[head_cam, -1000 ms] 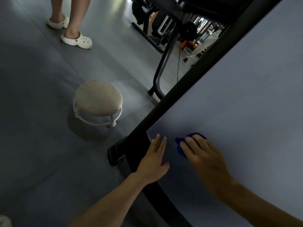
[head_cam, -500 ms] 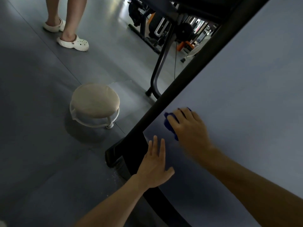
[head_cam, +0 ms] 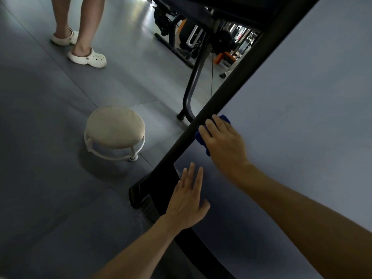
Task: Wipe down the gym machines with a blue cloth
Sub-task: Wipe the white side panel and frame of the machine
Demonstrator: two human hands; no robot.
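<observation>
A blue cloth (head_cam: 201, 136) lies on the grey-blue deck (head_cam: 302, 121) of a gym machine, right beside its black side rail (head_cam: 231, 87). My right hand (head_cam: 223, 143) presses flat on the cloth with its fingers stretched over it, so only the cloth's edges show. My left hand (head_cam: 188, 200) rests flat with straight fingers on the deck's lower left corner, next to the black end cap (head_cam: 149, 188), and holds nothing.
A low round beige stool (head_cam: 114, 125) on casters stands on the grey floor left of the machine. A person in white clogs (head_cam: 86, 57) stands at the upper left. A black curved upright (head_cam: 193, 87) and other machines (head_cam: 181, 33) are behind.
My right hand has slid the cloth up and left along the deck until it is against the side rail. The left hand has stayed in place.
</observation>
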